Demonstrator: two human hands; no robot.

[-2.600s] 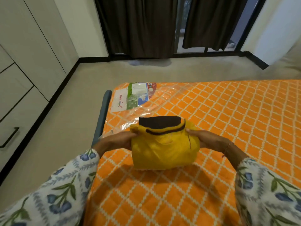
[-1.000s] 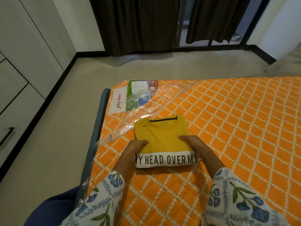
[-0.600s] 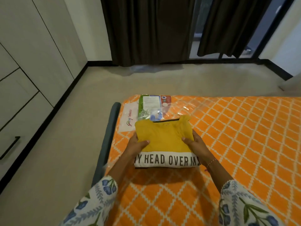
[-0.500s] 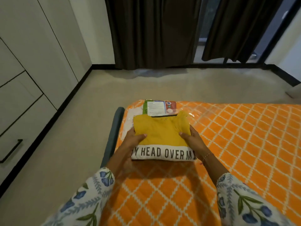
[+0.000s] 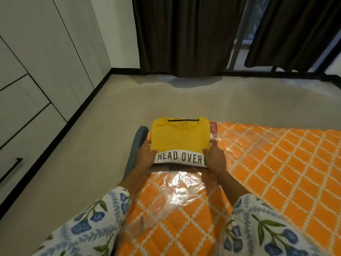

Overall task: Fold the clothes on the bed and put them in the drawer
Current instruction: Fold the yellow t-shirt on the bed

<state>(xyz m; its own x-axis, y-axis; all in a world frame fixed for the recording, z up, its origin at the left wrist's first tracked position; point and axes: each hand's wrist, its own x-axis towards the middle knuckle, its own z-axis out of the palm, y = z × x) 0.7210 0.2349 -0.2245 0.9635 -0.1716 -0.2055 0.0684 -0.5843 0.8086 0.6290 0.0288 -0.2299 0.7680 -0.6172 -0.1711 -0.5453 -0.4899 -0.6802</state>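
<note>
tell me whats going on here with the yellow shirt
A person in floral sleeves holds a folded yellow T-shirt between both hands, the left hand at its left edge and the right hand at its right edge. It sits over the corner of the orange quilted bed, which is partly covered in clear plastic. The folding looks done. Closed drawers stand at the left; the shirt is not yet in one.
</note>
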